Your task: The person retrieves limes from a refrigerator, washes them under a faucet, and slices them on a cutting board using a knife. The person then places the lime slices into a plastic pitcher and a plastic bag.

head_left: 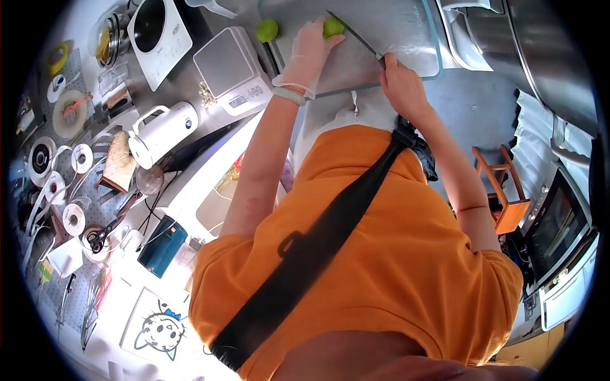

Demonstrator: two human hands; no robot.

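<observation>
My left hand [308, 54], in a thin translucent glove, has its fingers and thumb around a green lime [333, 26] on the glass cutting board [406, 38]. In my bare right hand [404, 89] is a knife [356, 35], gripped by its handle. Its blade runs up and to the left, across the right side of the lime; whether it cuts into the skin I cannot tell. A second green lime [267, 30] lies to the left of my gloved hand, by the board's left edge.
A kitchen scale [232, 63] stands left of the board. Beyond it are a white induction cooker [159, 41] and a white kettle [164, 134]. Tape rolls and scissors [96, 240] crowd the far left. A wooden stool [508, 190] stands on the floor at right.
</observation>
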